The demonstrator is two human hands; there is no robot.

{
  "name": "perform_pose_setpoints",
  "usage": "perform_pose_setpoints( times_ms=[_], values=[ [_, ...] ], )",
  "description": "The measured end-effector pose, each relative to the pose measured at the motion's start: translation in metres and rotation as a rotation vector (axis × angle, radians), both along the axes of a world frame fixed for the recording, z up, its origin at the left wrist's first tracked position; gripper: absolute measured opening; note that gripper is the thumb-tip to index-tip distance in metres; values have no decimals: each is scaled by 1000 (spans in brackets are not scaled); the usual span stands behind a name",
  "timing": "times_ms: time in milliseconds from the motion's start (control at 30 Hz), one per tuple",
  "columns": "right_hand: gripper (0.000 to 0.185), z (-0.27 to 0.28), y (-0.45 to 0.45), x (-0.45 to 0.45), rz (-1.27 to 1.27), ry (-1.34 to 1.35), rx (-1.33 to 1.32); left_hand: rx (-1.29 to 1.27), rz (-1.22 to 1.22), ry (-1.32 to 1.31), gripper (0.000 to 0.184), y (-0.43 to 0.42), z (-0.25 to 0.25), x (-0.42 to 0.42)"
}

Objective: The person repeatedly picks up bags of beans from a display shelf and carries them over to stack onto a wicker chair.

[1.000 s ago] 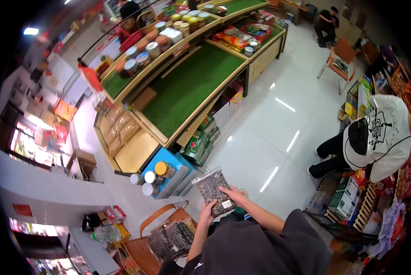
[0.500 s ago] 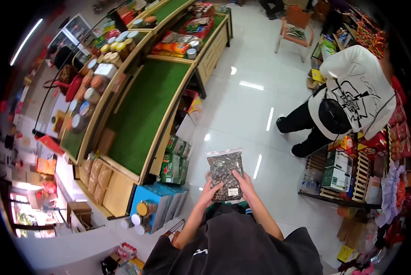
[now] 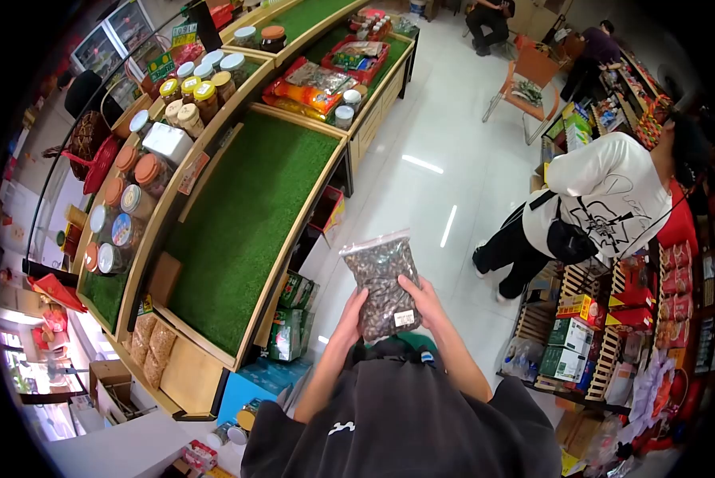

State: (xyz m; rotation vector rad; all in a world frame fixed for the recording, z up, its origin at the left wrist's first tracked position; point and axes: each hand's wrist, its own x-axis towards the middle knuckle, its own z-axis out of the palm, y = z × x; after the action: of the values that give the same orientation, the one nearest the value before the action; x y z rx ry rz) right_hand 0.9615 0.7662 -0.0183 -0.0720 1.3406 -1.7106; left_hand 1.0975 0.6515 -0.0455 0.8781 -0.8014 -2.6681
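A clear zip bag of dark, mottled pieces [image 3: 383,280] is held upright in front of my chest, with a small white label near its lower right corner. My left hand [image 3: 351,312] grips its left edge, most fingers hidden behind the bag. My right hand [image 3: 424,303] holds the right side, its thumb lying on the front. Ahead and to the left is a wooden display stand with a green turf surface [image 3: 250,215]. Bags of light brown goods [image 3: 159,354] lie in the stand's near wooden section.
Lidded jars [image 3: 138,201] line the stand's upper shelf. A person in a white top [image 3: 612,191] stands at the right-hand shelves. Farther off are an orange chair [image 3: 530,76] and a seated person [image 3: 489,24]. Green boxes [image 3: 287,331] sit beneath the stand.
My view has turned left towards the turf stand. The bag, first held tilted, is now nearly upright and still in both hands. The person in white has shifted posture and stands more upright.
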Motion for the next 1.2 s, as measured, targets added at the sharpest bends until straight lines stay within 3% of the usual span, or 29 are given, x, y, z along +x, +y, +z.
perform_pose_setpoints(
  times_ms=[167,367,567,667,767,900,1067,1200],
  values=[
    [37,-11,-33,-39,-12,106,31,-115,-9,-59,55,-25,-7,-49],
    [39,-32,-55,-119,9,-30,54,-41,-25,-98,52,-52,-6,-127],
    [39,-50,-104,-222,-12,-7,12,-334,-64,-139,46,-106,-14,-229],
    [39,-28,-130,-279,-48,-88,-52,-449,-30,-193,43,-128,10,-289],
    [40,-5,-146,-333,-9,19,-63,-564,12,-98,40,-145,8,-341],
    [41,-3,-155,-392,-6,29,-31,-369,-60,-140,38,-159,18,-402],
    [45,-22,-170,-445,-134,-30,0,-412,-115,-93,35,-180,3,-471],
    [44,-34,-201,-508,-182,-22,29,-233,-185,-124,37,-217,-6,-537]
  ],
)
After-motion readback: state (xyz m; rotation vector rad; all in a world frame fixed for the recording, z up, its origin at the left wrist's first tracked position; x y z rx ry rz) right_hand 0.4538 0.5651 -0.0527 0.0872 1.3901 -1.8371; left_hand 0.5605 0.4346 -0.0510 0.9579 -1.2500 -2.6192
